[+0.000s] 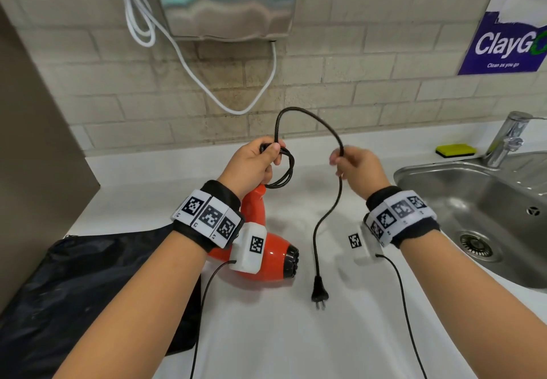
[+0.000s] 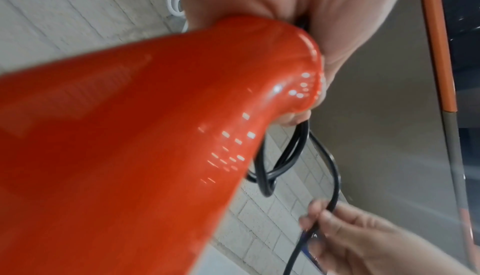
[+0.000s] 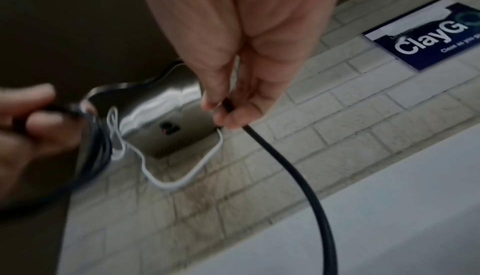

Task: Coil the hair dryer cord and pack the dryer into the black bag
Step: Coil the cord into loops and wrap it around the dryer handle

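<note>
Nearest the lens, lower left of the head view, we see the black bag (image 1: 88,284) lying flat on the counter (image 1: 266,334). Coiling is in hand. Our left hand (image 1: 254,162), centre frame, grips the gathered loops of the cord (image 1: 325,218) against the handle of the orange hair dryer (image 1: 266,248), which hangs beneath that wrist. Our right hand (image 1: 358,165) pinches the free cord just right of centre; the plug (image 1: 319,292) dangles below. Next we judge: bring the arch across to the left hand and add another loop.
</note>
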